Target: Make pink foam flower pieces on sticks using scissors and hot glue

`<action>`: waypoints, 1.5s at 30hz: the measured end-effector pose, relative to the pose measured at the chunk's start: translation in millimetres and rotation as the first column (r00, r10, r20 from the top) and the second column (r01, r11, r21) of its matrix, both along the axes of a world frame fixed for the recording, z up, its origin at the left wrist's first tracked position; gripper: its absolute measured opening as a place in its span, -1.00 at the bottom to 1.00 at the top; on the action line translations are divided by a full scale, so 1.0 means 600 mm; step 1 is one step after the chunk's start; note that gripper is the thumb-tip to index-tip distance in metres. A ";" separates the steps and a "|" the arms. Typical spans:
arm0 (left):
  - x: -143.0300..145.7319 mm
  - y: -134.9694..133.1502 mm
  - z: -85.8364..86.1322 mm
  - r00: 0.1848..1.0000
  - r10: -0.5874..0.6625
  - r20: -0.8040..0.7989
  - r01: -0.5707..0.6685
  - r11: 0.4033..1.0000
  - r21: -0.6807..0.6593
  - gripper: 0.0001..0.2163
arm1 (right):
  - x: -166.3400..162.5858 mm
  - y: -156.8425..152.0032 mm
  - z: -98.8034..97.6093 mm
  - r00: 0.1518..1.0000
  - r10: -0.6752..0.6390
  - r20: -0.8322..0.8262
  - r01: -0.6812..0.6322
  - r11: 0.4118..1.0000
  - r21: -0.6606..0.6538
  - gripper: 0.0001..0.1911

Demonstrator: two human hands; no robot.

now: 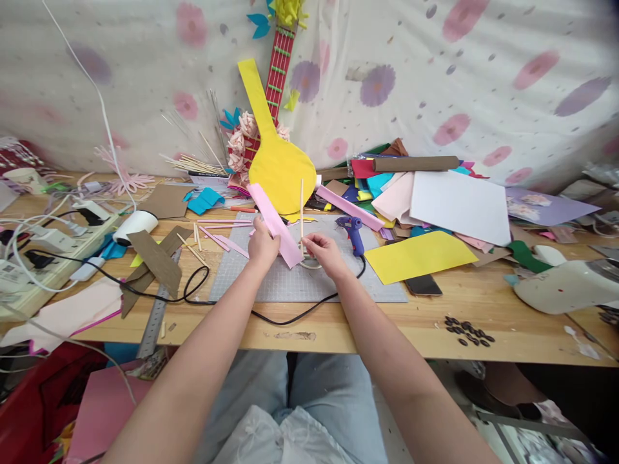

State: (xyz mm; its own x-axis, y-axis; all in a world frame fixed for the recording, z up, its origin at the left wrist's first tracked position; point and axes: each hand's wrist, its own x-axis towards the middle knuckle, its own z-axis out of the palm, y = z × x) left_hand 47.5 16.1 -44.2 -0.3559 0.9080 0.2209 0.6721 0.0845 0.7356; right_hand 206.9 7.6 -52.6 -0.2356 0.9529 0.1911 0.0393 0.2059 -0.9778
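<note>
My left hand (262, 245) is closed on a wide pink foam strip (275, 224) that slants up to the left over the grey cutting mat (290, 283). My right hand (323, 251) pinches a thin wooden stick (302, 209) held upright, its tip near the yellow guitar-shaped foam cutout (278, 161). A roll of tape (312, 263) lies on the mat just under my right fingers. Both hands almost meet at the strip's lower end.
A blue glue gun (353, 231) with a black cord lies right of my hands. Yellow foam sheet (420, 256), white paper (459, 205), a phone (423, 285), steel ruler (155, 316), power strip (53, 251), brown card pieces (155, 258) and dark beads (469, 330) crowd the wooden table (507, 309).
</note>
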 end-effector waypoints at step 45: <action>-0.137 0.046 0.074 0.644 -0.702 -0.304 0.615 0.711 -0.340 -0.87 | 0.038 -0.001 0.022 0.948 0.270 0.169 -0.285 0.956 0.072 -0.73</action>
State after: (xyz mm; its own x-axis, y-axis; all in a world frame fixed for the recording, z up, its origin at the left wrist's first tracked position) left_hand -34.5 43.9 0.1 0.4300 0.9028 -0.0044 0.8194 -0.3881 0.4218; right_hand 229.6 6.8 -39.5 -0.5219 0.8250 0.2167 0.1179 0.3213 -0.9396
